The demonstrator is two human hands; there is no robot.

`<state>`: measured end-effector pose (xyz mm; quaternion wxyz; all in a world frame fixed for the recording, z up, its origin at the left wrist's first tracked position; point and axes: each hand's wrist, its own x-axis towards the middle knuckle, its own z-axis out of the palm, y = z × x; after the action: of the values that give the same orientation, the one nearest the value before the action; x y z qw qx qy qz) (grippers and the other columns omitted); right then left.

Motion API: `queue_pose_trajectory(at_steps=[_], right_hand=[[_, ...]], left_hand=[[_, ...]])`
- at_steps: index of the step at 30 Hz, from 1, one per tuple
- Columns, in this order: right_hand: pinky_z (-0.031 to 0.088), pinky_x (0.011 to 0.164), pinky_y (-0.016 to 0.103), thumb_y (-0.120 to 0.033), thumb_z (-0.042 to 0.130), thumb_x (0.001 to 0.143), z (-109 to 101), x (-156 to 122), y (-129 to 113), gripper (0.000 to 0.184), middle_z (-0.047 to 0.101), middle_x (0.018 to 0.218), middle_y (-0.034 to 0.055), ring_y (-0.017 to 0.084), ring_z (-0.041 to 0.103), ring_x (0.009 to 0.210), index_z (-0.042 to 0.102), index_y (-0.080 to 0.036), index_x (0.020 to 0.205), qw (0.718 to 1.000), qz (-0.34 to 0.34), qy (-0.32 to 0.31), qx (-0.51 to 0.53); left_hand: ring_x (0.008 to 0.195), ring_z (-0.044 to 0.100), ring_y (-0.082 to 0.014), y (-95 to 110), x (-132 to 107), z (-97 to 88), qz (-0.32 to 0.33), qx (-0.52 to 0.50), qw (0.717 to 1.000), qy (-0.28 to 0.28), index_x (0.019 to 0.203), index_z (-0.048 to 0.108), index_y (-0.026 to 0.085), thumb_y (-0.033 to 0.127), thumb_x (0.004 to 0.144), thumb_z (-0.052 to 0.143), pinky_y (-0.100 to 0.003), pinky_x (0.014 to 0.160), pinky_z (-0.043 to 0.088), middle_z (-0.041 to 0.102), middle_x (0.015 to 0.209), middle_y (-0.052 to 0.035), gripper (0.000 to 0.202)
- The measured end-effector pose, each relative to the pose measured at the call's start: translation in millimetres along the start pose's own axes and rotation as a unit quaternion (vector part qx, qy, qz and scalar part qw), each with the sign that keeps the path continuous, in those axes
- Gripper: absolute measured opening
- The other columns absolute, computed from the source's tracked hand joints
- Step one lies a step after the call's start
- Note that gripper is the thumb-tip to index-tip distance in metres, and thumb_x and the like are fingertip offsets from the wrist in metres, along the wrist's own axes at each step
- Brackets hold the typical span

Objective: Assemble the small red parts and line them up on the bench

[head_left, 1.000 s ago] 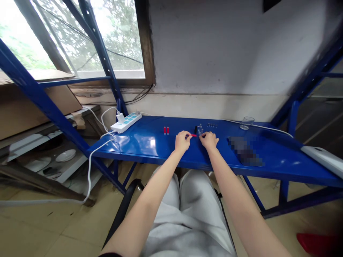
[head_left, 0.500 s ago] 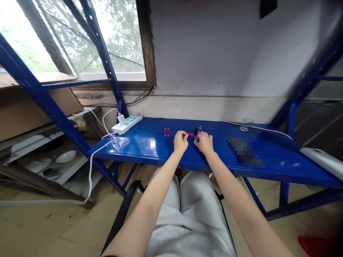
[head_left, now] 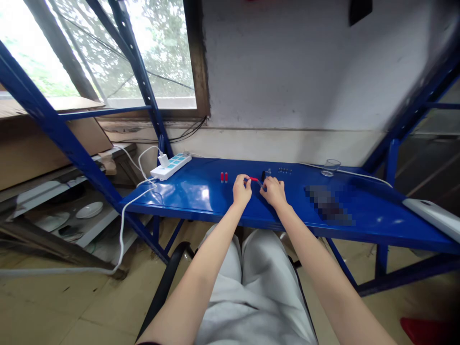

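Over the blue table (head_left: 201, 203), my left hand (head_left: 242, 190) is closed on one end of a small, thin red piece (head_left: 253, 179), too small to name. My right hand (head_left: 274, 192) is closed on a narrow clear bluish piece (head_left: 261, 184) that meets the right end of the red one. Whether the two are joined I cannot tell. Two short red-topped pieces with clear lower ends (head_left: 224, 177) stand side by side to the left. Just beyond my right hand is a small black piece (head_left: 263, 175), with a little clear piece (head_left: 268, 171) beside it.
Several tiny metallic bits (head_left: 285, 170) lie in a row at the back. A clear glass cup (head_left: 330, 167) stands farther right, behind a blurred-out dark object (head_left: 327, 206). A white power strip (head_left: 171, 166) with cables lies at the left; a white device (head_left: 433, 215) sits at the right edge.
Both hands stay almost in place. The red piece tilts slightly more, its right end lower. The whole view has shifted very little.
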<state>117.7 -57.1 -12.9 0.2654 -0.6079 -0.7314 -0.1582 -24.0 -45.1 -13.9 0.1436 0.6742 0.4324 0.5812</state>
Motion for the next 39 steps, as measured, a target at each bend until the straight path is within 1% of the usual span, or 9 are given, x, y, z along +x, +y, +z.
queue_pose_trajectory(at_steps=[5,10,13,18,23,26,29,35,39], right_hand=[[0.024,0.067,0.032,-0.018,0.046,0.073,-1.4,-0.7,-1.2,0.008,0.055,0.078,0.0068,0.02,0.045,0.081,0.046,-0.018,0.065,1.0,-0.002,0.015,0.015],[0.023,0.066,0.032,-0.021,0.048,0.072,1.2,-0.6,0.2,0.01,0.054,0.077,0.0053,0.02,0.045,0.08,0.044,-0.018,0.064,0.999,0.019,0.019,0.038],[0.024,0.066,0.031,-0.023,0.048,0.072,3.1,-0.4,2.4,0.01,0.054,0.077,0.0043,0.019,0.046,0.079,0.045,-0.019,0.064,0.997,0.041,0.02,0.058],[0.025,0.066,0.031,-0.024,0.05,0.071,4.4,-0.7,4.4,0.01,0.055,0.077,0.0038,0.019,0.046,0.078,0.045,-0.019,0.063,0.994,0.061,0.027,0.081],[0.026,0.067,0.031,-0.026,0.05,0.072,5.3,-1.2,5.2,0.01,0.055,0.079,0.0035,0.019,0.047,0.079,0.047,-0.019,0.065,0.991,0.075,0.03,0.106],[0.026,0.068,0.032,-0.029,0.05,0.072,5.9,-1.1,6.1,0.012,0.055,0.08,0.0042,0.02,0.047,0.08,0.048,-0.019,0.065,0.989,0.081,0.03,0.117],[0.027,0.068,0.032,-0.031,0.049,0.073,5.4,-0.8,6.4,0.013,0.055,0.082,0.005,0.02,0.047,0.081,0.049,-0.019,0.067,0.988,0.084,0.032,0.126],[0.027,0.068,0.032,-0.03,0.048,0.073,2.6,-0.8,5.3,0.013,0.056,0.08,0.0049,0.021,0.048,0.081,0.049,-0.019,0.066,0.989,0.085,0.026,0.122],[0.026,0.068,0.032,-0.029,0.049,0.072,3.3,-1.2,5.7,0.012,0.055,0.08,0.0039,0.02,0.048,0.081,0.049,-0.019,0.066,0.99,0.085,0.017,0.115]], left_hand=[[0.075,0.054,-0.0108,3.5,-1.3,-0.6,0.035,-0.016,0.999,-0.026,0.108,0.052,0.018,0.013,0.081,0.043,-0.028,0.079,0.045,0.055,0.107,-0.0076,0.028],[0.085,0.055,-0.0124,2.9,-2.6,-0.5,0.047,0.0,0.997,-0.065,0.12,0.049,0.021,0.011,0.082,0.04,-0.028,0.085,0.044,0.054,0.111,-0.0064,0.04],[0.092,0.054,-0.0139,0.9,-3.0,0.5,0.047,0.016,0.995,-0.086,0.123,0.047,0.023,0.01,0.081,0.039,-0.029,0.086,0.044,0.056,0.108,-0.0055,0.045],[0.099,0.051,-0.0164,-3.0,-4.2,2.7,0.082,0.043,0.983,-0.157,0.121,0.052,0.022,0.008,0.079,0.037,-0.032,0.09,0.043,0.056,0.109,-0.0057,0.046],[0.098,0.052,-0.0172,-3.6,-5.2,3.4,0.076,0.064,0.977,-0.187,0.13,0.042,0.023,0.009,0.078,0.039,-0.034,0.091,0.043,0.056,0.112,-0.0058,0.054],[0.105,0.05,-0.0177,-2.0,-5.2,2.9,0.087,0.066,0.975,-0.193,0.132,0.039,0.023,0.008,0.078,0.039,-0.035,0.095,0.04,0.055,0.116,-0.0059,0.055],[0.108,0.049,-0.0173,-0.2,-5.0,2.2,0.098,0.067,0.975,-0.189,0.13,0.041,0.022,0.007,0.078,0.038,-0.035,0.098,0.037,0.053,0.119,-0.0054,0.055],[0.099,0.053,-0.0168,-1.3,-5.0,2.5,0.087,0.073,0.977,-0.183,0.127,0.046,0.02,0.007,0.078,0.038,-0.033,0.092,0.042,0.056,0.115,-0.0055,0.051],[0.101,0.052,-0.0174,-4.0,-4.8,4.5,0.088,0.068,0.977,-0.182,0.121,0.052,0.017,0.006,0.076,0.04,-0.032,0.093,0.041,0.058,0.113,-0.0064,0.047]])
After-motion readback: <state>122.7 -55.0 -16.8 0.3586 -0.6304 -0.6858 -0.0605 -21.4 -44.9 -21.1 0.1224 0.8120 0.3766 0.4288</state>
